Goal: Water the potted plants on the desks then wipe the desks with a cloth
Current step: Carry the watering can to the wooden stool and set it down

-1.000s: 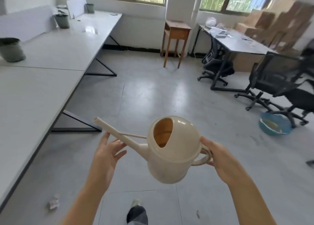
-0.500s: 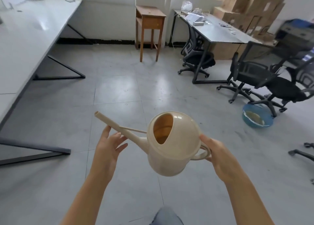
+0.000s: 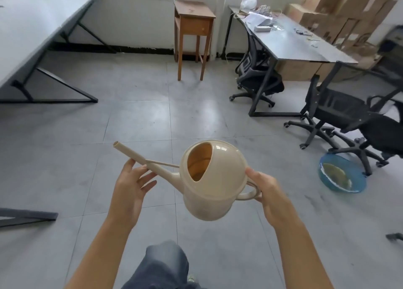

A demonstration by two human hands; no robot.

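Holding the watering can point(image 3: 218, 192) in the air over the floor point(image 3: 196, 114). Gripping its loop handle point(image 3: 250, 194) tight in the right hand point(image 3: 267, 190), the best place for taking hold. Propping the long spout point(image 3: 139, 159) on the open left hand point(image 3: 130, 188). Likely feeling hard, smooth and light.

Watering can point(image 3: 209, 192) between left hand point(image 3: 130, 186) and right hand point(image 3: 268, 192), desk point(image 3: 32, 26) left, basin point(image 3: 359, 183) on floor point(image 3: 141, 123) right
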